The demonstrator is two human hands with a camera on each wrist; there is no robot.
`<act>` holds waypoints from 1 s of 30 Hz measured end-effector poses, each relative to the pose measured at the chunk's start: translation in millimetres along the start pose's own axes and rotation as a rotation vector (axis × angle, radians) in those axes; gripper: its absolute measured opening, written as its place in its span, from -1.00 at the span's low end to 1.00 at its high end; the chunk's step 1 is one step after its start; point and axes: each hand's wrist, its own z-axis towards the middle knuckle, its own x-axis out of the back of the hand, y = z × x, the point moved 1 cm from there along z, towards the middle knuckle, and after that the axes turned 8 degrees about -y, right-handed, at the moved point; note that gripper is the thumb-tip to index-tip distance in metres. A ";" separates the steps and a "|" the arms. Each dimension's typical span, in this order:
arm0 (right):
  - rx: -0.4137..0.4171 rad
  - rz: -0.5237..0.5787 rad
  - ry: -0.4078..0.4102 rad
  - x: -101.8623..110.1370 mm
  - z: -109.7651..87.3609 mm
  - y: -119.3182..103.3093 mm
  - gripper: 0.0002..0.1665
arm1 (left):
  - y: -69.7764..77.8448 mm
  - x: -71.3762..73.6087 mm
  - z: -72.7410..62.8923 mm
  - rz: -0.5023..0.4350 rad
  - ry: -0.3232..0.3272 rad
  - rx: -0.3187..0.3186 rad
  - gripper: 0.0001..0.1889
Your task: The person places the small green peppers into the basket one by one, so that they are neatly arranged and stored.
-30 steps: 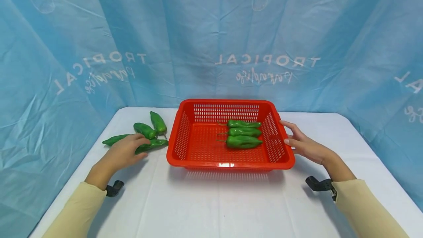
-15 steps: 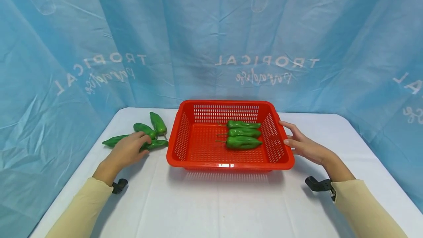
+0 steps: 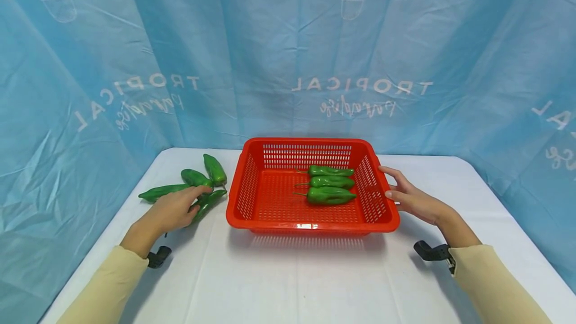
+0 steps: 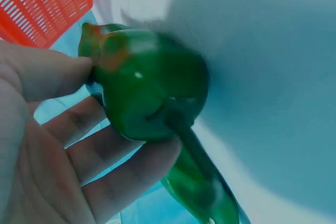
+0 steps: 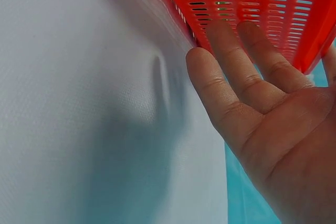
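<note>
My left hand is at the left of the table and pinches a glossy green pepper between thumb and fingers. In the left wrist view this pepper shows its stem end to the camera, and another green pepper lies beyond it. Around the hand lie a long pepper, a shorter one and one pointing toward the back. My right hand touches the right side of a red plastic basket, its fingers extended along the slotted wall.
Inside the basket, three green peppers lie in parallel on the right half, stems pointing left. A white cloth covers the table. Behind it hangs a blue printed curtain.
The pepper in my left hand has swung from nearly level to slanted, its stem end coming nearer to me. The right hand and the basket stay in place.
</note>
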 end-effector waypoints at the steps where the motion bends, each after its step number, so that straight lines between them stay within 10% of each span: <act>1: 0.000 -0.001 0.000 -0.3 0.1 0.0 -0.09 | 0.2 0.3 -0.3 -0.011 -0.009 -0.006 -0.55; 19: 0.000 -0.002 0.005 0.0 0.0 -1.2 -0.09 | 2.4 -2.4 -2.2 -0.141 -0.131 -0.035 -0.68; 30: -0.003 -0.004 0.005 0.2 1.6 0.1 -0.09 | -1.3 -2.3 -6.0 -0.392 -0.273 -0.057 -0.59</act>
